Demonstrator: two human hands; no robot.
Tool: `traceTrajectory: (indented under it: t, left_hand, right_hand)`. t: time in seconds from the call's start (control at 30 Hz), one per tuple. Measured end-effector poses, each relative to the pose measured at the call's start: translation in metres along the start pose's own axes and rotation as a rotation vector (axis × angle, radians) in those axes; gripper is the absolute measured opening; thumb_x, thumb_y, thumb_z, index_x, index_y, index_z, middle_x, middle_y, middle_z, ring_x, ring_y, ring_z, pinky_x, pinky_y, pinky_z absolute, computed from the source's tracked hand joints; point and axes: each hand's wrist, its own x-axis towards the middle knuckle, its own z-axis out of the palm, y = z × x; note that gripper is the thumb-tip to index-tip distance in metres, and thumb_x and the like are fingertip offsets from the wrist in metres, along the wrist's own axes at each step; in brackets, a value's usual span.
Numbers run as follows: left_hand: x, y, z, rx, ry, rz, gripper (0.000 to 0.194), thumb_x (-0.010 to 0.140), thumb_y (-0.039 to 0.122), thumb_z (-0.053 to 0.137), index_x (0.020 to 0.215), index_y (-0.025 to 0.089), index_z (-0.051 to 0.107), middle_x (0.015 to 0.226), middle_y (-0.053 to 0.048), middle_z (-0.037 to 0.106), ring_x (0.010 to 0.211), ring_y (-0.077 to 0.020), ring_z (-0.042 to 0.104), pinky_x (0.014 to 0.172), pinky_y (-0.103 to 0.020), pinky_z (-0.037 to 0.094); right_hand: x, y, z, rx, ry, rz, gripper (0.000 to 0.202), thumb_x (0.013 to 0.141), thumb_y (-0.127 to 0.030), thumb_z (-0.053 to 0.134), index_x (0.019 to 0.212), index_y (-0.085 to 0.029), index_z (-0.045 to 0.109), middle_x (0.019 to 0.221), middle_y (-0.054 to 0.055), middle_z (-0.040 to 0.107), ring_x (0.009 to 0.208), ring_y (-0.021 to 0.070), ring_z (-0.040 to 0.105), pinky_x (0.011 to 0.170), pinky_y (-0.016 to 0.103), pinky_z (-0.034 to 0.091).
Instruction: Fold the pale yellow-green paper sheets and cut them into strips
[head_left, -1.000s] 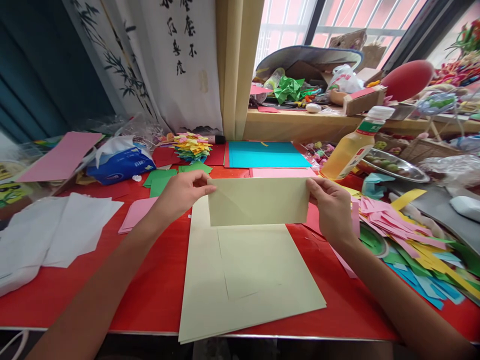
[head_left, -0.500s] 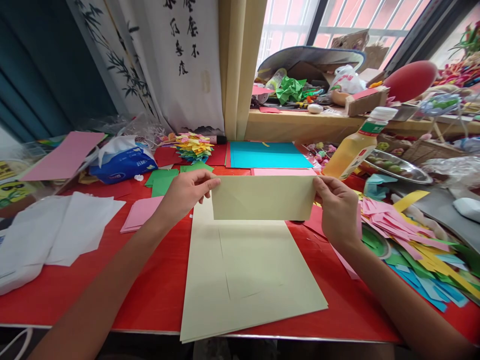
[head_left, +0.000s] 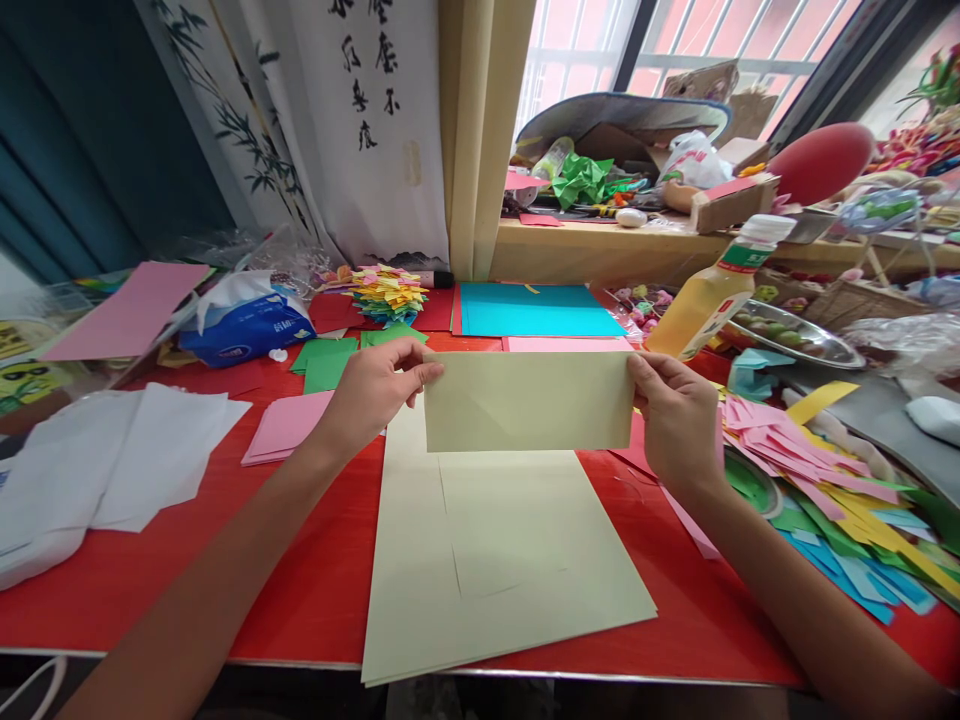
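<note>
A pale yellow-green paper strip [head_left: 529, 402] is stretched level between my two hands, its broad face toward the camera. My left hand [head_left: 386, 385] pinches its upper left corner between thumb and fingers. At the upper right corner, my right hand [head_left: 675, 415] grips it the same way. Below the strip, larger pale yellow-green sheets [head_left: 510, 560] lie stacked on the red table [head_left: 300, 570], with thin crease or cut lines on the top one. The strip hides the far part of this stack.
Pink squares [head_left: 285, 428], green paper [head_left: 330, 365] and a blue tissue pack [head_left: 251, 325] lie left. Blue sheets [head_left: 536, 310] are behind. On the right stand a juice bottle [head_left: 701, 295], a tape roll [head_left: 750, 483] and coloured paper strips [head_left: 855, 500].
The strip's lower edge hangs slightly lower and its face shows taller. Both hands keep their pinch and have barely moved.
</note>
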Motion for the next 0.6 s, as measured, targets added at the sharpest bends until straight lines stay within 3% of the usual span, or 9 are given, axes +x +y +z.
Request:
traceTrajectory:
  t: [0.17, 0.37, 0.6]
  left_hand:
    - [-0.0027, 0.0052, 0.0006, -0.066, 0.049, 0.088, 0.029, 0.075, 0.028, 0.055, 0.103, 0.024, 0.053, 0.064, 0.003, 0.049, 0.050, -0.0073, 0.044, 0.048, -0.019, 0.038]
    - [-0.0040, 0.0068, 0.0005, -0.059, 0.065, 0.124, 0.024, 0.075, 0.031, 0.056, 0.096, 0.022, 0.060, 0.065, 0.002, 0.048, 0.050, -0.0069, 0.042, 0.047, -0.019, 0.036]
    - [-0.0055, 0.0105, -0.0002, -0.071, 0.050, 0.088, 0.029, 0.078, 0.031, 0.050, 0.103, 0.022, 0.061, 0.065, 0.001, 0.050, 0.050, -0.0074, 0.041, 0.051, -0.021, 0.037]
  right_hand:
    - [0.0012, 0.0006, -0.0007, 0.096, -0.023, 0.063, 0.019, 0.076, -0.034, 0.057, 0.085, -0.019, 0.065, 0.071, 0.001, 0.057, 0.062, 0.0106, 0.050, 0.054, 0.022, 0.041]
    - [0.0044, 0.0001, -0.0010, 0.156, 0.017, 0.160, 0.018, 0.072, -0.035, 0.061, 0.081, -0.020, 0.066, 0.068, 0.000, 0.058, 0.058, 0.0109, 0.051, 0.049, 0.021, 0.040]
    - [0.0045, -0.0027, -0.0003, 0.150, 0.053, 0.209, 0.020, 0.070, -0.036, 0.061, 0.080, -0.018, 0.064, 0.068, 0.002, 0.062, 0.056, 0.0137, 0.055, 0.049, 0.025, 0.043]
